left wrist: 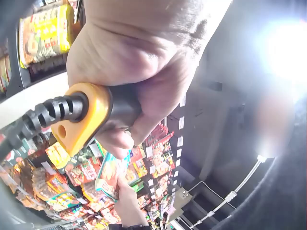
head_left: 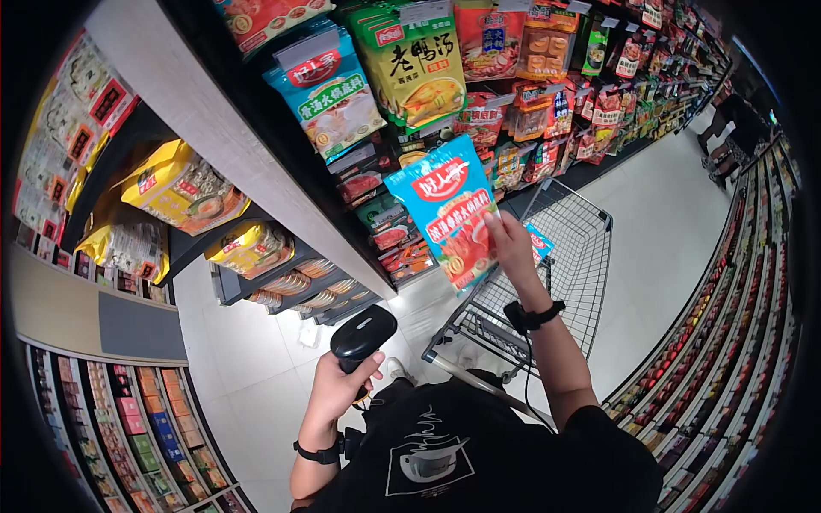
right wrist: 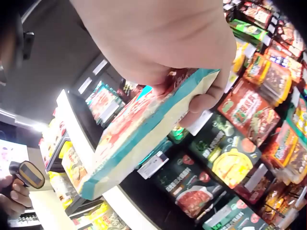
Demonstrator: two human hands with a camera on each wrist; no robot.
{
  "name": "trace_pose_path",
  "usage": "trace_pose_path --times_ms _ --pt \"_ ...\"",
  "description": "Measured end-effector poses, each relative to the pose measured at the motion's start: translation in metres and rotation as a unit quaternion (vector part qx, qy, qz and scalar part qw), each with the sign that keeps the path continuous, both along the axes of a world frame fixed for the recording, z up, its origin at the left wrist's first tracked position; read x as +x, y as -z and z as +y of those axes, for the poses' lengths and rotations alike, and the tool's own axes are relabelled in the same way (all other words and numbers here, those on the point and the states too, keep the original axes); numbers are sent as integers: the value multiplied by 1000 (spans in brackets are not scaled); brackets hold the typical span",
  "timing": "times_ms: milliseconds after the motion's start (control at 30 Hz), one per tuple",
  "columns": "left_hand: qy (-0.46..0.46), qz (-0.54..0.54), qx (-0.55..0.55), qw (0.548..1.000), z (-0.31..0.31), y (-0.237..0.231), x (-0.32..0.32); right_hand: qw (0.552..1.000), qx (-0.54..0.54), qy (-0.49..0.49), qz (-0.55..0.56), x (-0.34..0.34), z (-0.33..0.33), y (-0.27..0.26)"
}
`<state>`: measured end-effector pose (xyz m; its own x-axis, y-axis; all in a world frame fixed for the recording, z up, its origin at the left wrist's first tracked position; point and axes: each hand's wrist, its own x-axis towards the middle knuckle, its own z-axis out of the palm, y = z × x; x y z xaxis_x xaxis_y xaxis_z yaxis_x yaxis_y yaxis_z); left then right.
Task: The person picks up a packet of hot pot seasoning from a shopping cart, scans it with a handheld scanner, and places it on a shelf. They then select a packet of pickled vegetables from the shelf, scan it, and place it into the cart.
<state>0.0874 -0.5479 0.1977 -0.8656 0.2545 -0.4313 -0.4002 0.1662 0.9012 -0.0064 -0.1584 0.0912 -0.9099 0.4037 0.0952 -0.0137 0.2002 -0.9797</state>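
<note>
My left hand point(head_left: 335, 389) grips a black handheld barcode scanner point(head_left: 363, 336), its rounded head pointing up and away from my body. In the left wrist view, a ribbed cable runs from the scanner's yellow-edged handle end point(left wrist: 98, 112). My right hand point(head_left: 511, 248) pinches a blue and red hot pot seasoning packet point(head_left: 449, 214) by its right side, raised in front of the shelf. The right wrist view shows the packet point(right wrist: 139, 129) edge-on, with the thumb on one face and fingers behind. Scanner and packet are well apart.
Behind the packet stands a rack of hanging seasoning packets point(head_left: 419, 64). A wire shopping cart point(head_left: 590, 256) is at my right, with another blue packet point(head_left: 539, 243) inside. Yellow noodle bags point(head_left: 184, 188) sit on shelves at left. Another shopper point(head_left: 731, 128) stands down the aisle.
</note>
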Motion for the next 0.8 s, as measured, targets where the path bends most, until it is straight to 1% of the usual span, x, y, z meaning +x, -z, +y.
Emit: trace_pose_path --times_ms 67,167,267,367,400,500,633,733,800 --pt "-37 7 -10 999 -16 0 10 1000 21 13 -13 -31 -32 -42" --pt "-91 14 -16 996 -33 -4 24 978 206 23 25 -90 -53 -55" --pt "-136 23 -19 990 -48 -3 39 971 229 27 58 -129 -79 -79" --pt "-183 11 -27 983 -62 -3 55 971 216 38 98 -161 -100 -90" --pt "-202 28 -16 979 -65 2 59 973 205 37 95 -167 -106 -96" --pt "-239 3 -20 971 -75 0 74 965 207 58 149 -185 -121 -95" --pt "-275 37 -10 961 -81 8 84 971 182 41 149 -187 -133 -95" --pt "-282 35 -9 959 -83 7 86 980 149 25 133 -184 -137 -93" --pt "-280 14 -7 960 -85 5 90 979 148 22 138 -185 -137 -84"
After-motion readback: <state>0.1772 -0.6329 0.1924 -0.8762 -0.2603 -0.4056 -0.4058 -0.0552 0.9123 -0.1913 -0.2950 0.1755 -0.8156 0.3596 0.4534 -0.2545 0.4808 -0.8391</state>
